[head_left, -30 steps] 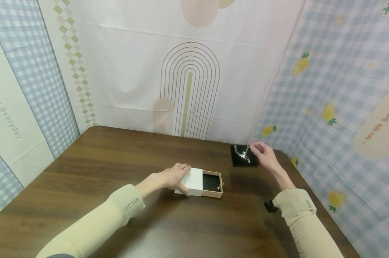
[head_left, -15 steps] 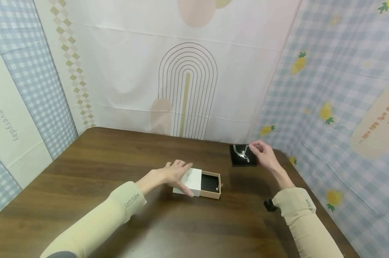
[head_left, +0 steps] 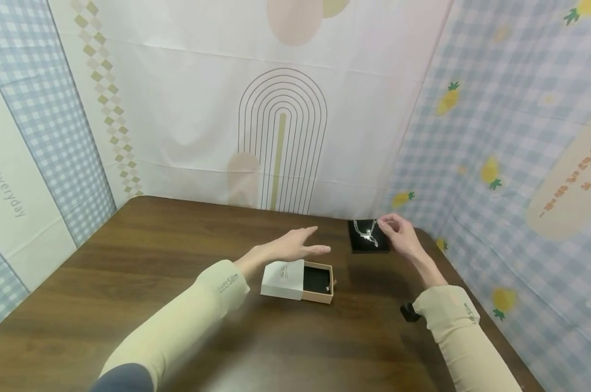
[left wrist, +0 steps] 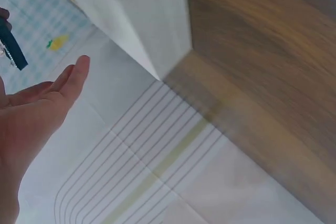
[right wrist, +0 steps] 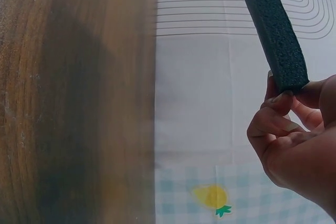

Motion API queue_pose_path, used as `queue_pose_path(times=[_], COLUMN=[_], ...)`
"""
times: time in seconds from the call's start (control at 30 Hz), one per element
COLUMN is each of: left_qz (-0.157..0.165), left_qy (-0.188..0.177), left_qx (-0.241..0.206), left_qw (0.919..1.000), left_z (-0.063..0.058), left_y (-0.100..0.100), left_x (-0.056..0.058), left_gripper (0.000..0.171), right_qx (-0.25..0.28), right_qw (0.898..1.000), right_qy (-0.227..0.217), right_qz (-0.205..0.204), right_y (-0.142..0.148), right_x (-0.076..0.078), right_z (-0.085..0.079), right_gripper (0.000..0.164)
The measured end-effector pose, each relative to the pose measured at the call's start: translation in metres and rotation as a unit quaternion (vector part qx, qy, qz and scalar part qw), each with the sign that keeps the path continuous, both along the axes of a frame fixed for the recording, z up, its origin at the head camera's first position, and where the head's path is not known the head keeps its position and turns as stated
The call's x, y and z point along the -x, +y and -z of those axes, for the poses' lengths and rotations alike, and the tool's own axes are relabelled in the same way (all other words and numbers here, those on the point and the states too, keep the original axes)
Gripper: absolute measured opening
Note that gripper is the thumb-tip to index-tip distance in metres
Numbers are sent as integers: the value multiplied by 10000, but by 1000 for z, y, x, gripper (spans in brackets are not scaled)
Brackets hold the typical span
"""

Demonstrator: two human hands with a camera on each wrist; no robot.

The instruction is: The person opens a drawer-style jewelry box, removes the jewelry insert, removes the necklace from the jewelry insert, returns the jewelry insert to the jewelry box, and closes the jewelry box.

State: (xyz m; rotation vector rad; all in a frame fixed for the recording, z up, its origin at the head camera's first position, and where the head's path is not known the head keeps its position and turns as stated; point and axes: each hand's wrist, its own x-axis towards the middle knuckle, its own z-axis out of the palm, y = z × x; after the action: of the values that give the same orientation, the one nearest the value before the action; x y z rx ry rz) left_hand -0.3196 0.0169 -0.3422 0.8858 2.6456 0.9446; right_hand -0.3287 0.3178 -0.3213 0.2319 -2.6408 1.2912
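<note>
Left hand (head_left: 291, 245) has come off the white box sleeve (head_left: 282, 280) and shifted forward and to the right; right hand (head_left: 398, 233) stays about where it was.

Head view: left hand hangs above the far side of the box sleeve, fingers extended and pointing toward the black pad (head_left: 358, 245), well apart from it, nothing held. Right hand pinches the black pad at its right edge, fingers bent. Pad is up off the tabletop (head_left: 325, 348), near its far right corner, flat face toward the camera, silver necklace (head_left: 367, 236) draped on it. Box lies on the tabletop, tan drawer (head_left: 317, 298) partly pulled out to the right, black lining (head_left: 316, 279) showing inside, small tab (head_left: 334, 282) at its end. Small black block (head_left: 410, 312) sits by the right cuff. White cloth (head_left: 188, 109) with arch print behind, checked cloth (head_left: 516, 71) with pineapples at right.

Left wrist view: left hand at the left edge, fingers straight, gap between it and the white box sleeve at top. Part of the pad and a glint of necklace at far left, other hand's fingers on it.

Right wrist view: pad seen edge-on, tilted, lower end gripped between thumb and fingers of right hand. Necklace side faces away.
</note>
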Motion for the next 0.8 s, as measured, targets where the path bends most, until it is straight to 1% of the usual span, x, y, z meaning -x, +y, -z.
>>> queue_pose_path(times=[0.07,0.13,0.23,0.3,0.37,0.4,0.57,0.63,0.67,0.7,0.8], left_qz=[-19,-66,-67,-88,-115,-137,-270,-315,-341,-364,-460], left_qy=[-28,-154,-618,-965,-1220,-1275,-1226,-1312,-1360,-1461,-1815], left_qx=[-160,-304,-727,-1032,-1237,-1282,-1228,-1338,-1409,-1534,-1991], left_qw=[9999,9994,9954,9899,9847,9834,9845,9818,9800,9766,9619], left_z=[-1,-3,-5,-6,-6,-6,-7,-8,-8,-8,-7], left_y=[6,11,18,23,28,31,43,47,49,51,58], left_x=[3,5,7,7,9,10,14,15,16,16,17], left_gripper=[80,77,75,74,75,75,75,75,75,74,71], right_qx=[-14,9,-3,-7,-16,-22,-126,-129,-116,-136,-156], right_qw=[10000,10000,10000,10000,9999,9999,9999,9999,9999,9998,9997], right_qy=[-27,-56,-53,-41,-37,-40,1,27,37,77,177], right_qz=[26,41,53,66,96,104,113,108,107,87,7], right_y=[0,-1,-1,-1,-1,-1,-2,-2,-3,-3,-4], right_x=[0,0,1,1,1,0,1,1,1,1,0], right_z=[0,0,0,0,0,0,0,0,0,0,0], right_gripper=[35,35,36,37,36,37,37,36,36,35,33])
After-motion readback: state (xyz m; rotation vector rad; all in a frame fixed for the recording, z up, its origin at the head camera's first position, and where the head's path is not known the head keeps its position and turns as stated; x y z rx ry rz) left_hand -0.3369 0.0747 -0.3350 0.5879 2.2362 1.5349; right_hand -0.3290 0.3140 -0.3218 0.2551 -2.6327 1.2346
